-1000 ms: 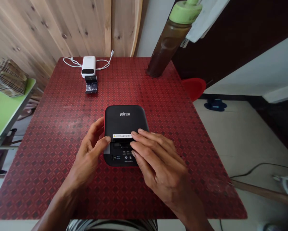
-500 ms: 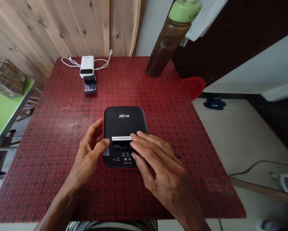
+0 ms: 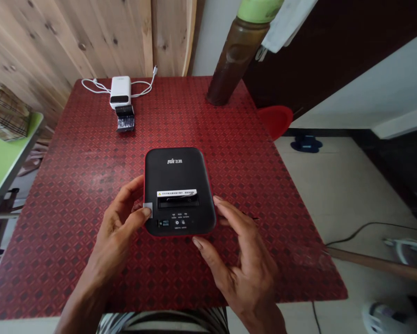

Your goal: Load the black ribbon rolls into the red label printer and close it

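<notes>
A black receipt printer [image 3: 175, 174] with red sides lies on the table in front of me. It has a white warning label [image 3: 176, 193] above a dark slot [image 3: 178, 202], and a small lit display [image 3: 163, 223] beside two round buttons. My left hand [image 3: 119, 220] grips the printer's left side, fingers along the edge and thumb on a small greyish tab of film [image 3: 147, 209]. At the lower right corner is my right hand [image 3: 241, 250], open, thumb and fingers apart. Its fingertips are close to the right edge; whether they touch it I cannot tell.
The table [image 3: 90, 181] has a red patterned top. At its back stand a white power bank [image 3: 120, 90] with white cables, a crumpled black wrapper [image 3: 125, 119] and a tall brown bottle [image 3: 227, 60] with a green lid. A red stool [image 3: 276, 120] shows beyond the right edge.
My right hand has come off the slot area and moved to the printer's lower right side, fingers spreading. The slot and label now show in full. My left hand keeps its hold.
</notes>
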